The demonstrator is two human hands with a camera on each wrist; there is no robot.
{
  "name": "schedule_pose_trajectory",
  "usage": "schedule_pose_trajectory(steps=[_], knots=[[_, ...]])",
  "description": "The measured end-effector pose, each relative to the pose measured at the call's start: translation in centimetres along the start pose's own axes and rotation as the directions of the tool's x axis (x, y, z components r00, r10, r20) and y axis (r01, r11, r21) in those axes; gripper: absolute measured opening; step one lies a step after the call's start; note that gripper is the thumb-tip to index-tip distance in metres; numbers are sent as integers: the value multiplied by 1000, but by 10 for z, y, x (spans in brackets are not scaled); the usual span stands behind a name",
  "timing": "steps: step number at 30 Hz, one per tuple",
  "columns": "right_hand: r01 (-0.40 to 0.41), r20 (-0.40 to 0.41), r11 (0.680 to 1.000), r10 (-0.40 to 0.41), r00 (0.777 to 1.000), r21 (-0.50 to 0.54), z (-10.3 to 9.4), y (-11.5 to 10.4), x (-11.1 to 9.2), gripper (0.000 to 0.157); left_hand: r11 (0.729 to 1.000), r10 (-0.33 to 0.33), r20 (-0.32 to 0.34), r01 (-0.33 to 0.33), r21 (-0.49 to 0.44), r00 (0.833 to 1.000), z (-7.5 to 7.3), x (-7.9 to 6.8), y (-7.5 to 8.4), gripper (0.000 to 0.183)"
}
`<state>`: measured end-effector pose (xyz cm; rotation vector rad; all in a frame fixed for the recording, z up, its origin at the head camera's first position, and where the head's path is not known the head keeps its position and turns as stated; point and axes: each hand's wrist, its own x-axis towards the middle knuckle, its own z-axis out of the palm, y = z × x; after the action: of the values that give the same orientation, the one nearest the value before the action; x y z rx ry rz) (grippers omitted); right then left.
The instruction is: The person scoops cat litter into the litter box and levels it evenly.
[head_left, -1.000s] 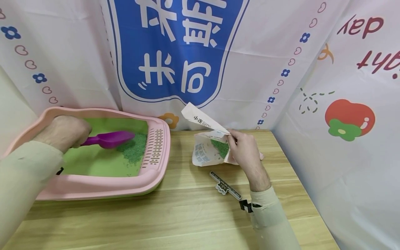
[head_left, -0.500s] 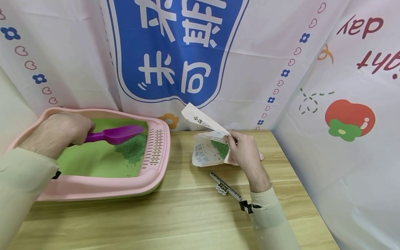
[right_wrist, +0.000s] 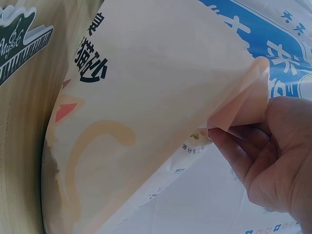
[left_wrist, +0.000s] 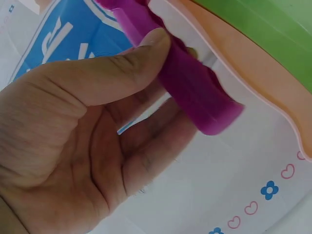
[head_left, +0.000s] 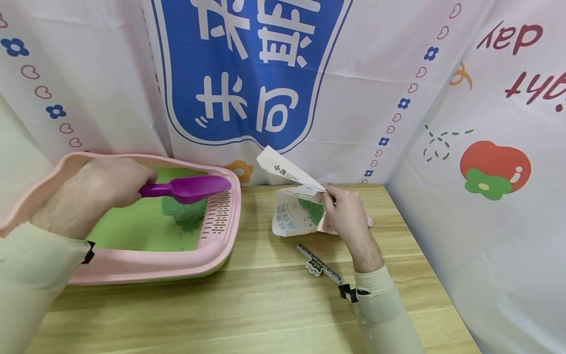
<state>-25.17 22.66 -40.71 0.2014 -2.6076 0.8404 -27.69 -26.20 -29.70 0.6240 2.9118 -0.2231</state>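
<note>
My left hand (head_left: pixel 103 189) holds a purple scoop (head_left: pixel 199 188) by its handle over the pink and green litter box (head_left: pixel 150 268). In the left wrist view, thumb and fingers pinch the scoop's grooved handle (left_wrist: pixel 190 92). The scoop's tip points right, over the box's slotted rim. Green cat litter (head_left: pixel 185 219) lies in a small heap at the right end of the green bottom. To the right, my right hand (head_left: pixel 349 211) pinches the edge of a cat litter bag (head_left: pixel 289 219), whose mouth gapes and shows green litter. The right wrist view shows the bag's printed side (right_wrist: pixel 126 97).
A black and white sealing clip (head_left: pixel 319 264) lies on the wooden table (head_left: pixel 265 305) in front of the bag. Printed cloth (head_left: pixel 353 113) hangs behind the table and along its right side. The litter box stands close to the back cloth.
My left hand has moved right with the scoop, from over the litter heap to above the slotted rim. The scoop is also slightly higher in view. My right hand and the bag stay put.
</note>
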Motion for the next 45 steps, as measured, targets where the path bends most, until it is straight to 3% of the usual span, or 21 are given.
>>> schedule_pose_trajectory(steps=[3,9,14,19,24,34,45], knots=[[-1,1,1000,1,1000,6,0,0,0,28,998,32,-37,-30,59,999,0,3,7,28],[-1,4,1000,1,1000,-1,0,0,0,28,995,58,-129,-46,93,990,4,8,18,32],[2,6,1000,-2,1000,-1,0,0,1,29,994,79,-221,-60,93,972,9,13,30,31],[1,8,1000,-1,1000,-4,0,0,1,30,991,116,-267,-95,91,957,12,16,47,34],[-5,11,1000,5,1000,-19,0,0,1,29,983,171,-324,-137,124,930,19,17,67,33],[2,5,1000,-2,1000,-18,1,1,1,28,954,281,-370,-216,206,886,32,18,101,40],[-5,7,1000,6,1000,-19,2,2,0,29,930,352,-396,-267,253,848,47,23,130,31]])
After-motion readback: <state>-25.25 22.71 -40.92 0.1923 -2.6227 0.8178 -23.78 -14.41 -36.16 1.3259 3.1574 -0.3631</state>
